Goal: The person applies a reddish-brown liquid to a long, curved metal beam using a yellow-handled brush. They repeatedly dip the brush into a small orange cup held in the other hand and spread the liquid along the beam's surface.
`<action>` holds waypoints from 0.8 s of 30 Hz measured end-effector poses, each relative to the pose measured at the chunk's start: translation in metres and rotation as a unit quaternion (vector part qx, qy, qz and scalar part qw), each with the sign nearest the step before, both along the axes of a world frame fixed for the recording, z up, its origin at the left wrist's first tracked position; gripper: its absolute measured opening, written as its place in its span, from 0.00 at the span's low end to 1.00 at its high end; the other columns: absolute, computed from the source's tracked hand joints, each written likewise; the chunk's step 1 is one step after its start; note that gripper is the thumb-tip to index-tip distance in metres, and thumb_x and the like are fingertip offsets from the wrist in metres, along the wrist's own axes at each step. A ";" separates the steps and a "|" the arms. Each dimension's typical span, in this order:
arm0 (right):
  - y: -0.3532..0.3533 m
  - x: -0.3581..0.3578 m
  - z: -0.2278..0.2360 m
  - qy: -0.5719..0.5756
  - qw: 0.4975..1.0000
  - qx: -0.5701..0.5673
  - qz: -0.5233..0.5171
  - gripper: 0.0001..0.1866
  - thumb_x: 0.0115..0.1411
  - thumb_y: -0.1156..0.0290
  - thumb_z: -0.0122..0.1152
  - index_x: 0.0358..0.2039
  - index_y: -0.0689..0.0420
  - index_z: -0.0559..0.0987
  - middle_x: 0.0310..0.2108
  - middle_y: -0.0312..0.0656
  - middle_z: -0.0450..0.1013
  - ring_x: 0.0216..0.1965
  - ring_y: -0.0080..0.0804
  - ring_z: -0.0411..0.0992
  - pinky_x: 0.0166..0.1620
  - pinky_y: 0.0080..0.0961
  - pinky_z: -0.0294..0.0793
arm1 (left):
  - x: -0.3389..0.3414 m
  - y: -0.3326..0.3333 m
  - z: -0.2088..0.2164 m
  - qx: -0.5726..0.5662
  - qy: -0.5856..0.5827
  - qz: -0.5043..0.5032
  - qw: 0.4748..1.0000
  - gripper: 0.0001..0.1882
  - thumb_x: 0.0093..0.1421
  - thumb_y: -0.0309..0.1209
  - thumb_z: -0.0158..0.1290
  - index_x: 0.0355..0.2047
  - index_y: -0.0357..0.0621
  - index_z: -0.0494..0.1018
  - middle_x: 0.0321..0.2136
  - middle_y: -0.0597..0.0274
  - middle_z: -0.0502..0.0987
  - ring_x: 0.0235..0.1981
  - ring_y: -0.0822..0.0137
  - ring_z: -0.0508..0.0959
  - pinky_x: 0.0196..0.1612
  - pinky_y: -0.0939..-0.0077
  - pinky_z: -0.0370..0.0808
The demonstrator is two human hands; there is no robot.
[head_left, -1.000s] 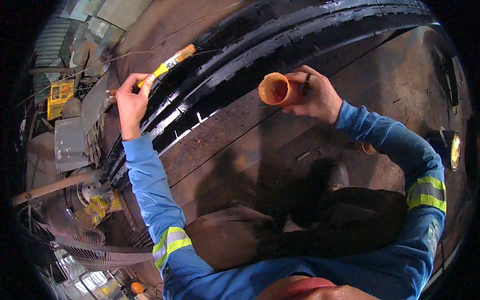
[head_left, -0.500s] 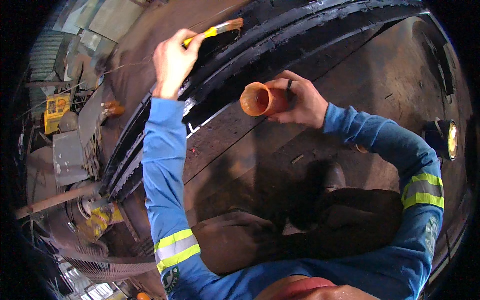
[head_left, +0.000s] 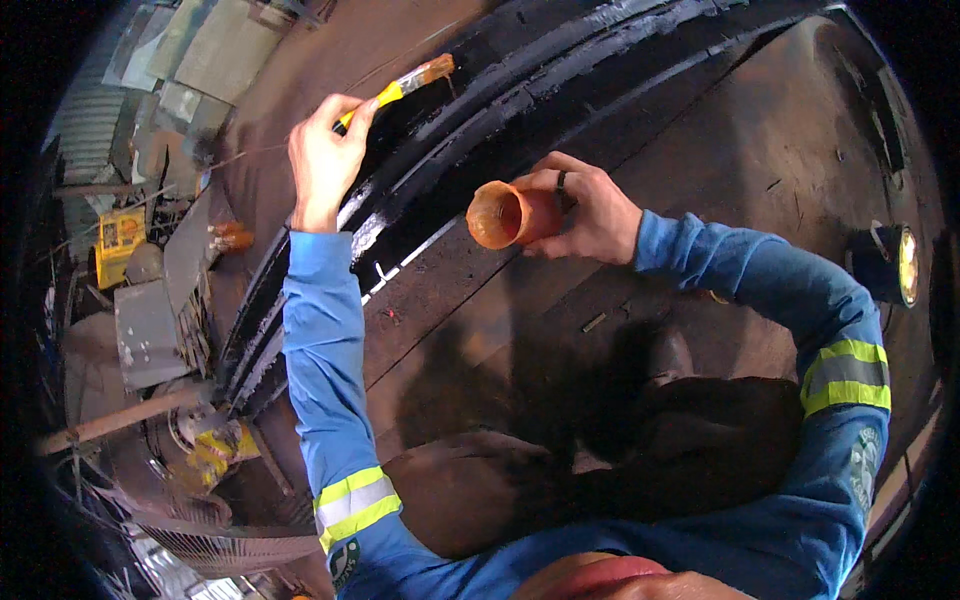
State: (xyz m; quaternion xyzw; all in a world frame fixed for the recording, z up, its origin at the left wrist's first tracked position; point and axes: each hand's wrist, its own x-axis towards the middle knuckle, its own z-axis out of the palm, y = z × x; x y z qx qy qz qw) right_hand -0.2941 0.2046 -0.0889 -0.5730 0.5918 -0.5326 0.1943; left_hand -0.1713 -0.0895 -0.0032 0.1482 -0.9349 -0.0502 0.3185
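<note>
My left hand (head_left: 328,152) is closed round the yellow handle of a paintbrush (head_left: 402,88), its orange-brown bristles angled up and to the right. The brush is held over a long curved black metal piece (head_left: 430,160) with shiny edges; whether the bristles touch it I cannot tell. In my right hand (head_left: 592,212) is an orange cup (head_left: 497,215), gripped round its side with its mouth tilted left. Its inside looks coated in orange, and a black ring shows on one finger.
A dark bucket with a pale yellow top (head_left: 905,265) stands at the far right. Metal sheets (head_left: 232,50) and a yellow box (head_left: 120,242) lie on the left, with a wire-guarded fan (head_left: 225,545) below. A brown beam (head_left: 120,418) juts in near the curved piece's lower end.
My left hand with the paintbrush has moved down and to the left. The cup in my right hand has shifted slightly left and down. Both grips stay the same.
</note>
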 end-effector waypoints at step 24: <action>0.002 -0.010 -0.010 -0.008 0.999 0.028 -0.020 0.35 0.35 0.70 0.77 0.50 0.58 0.78 0.44 0.46 0.72 0.44 0.43 0.74 0.50 0.32 0.76 | -0.033 0.029 -0.006 0.012 -0.011 0.027 0.999 0.12 0.57 0.44 0.60 0.31 0.49 0.79 0.21 0.52 0.79 0.24 0.51 0.80 0.28 0.61 0.74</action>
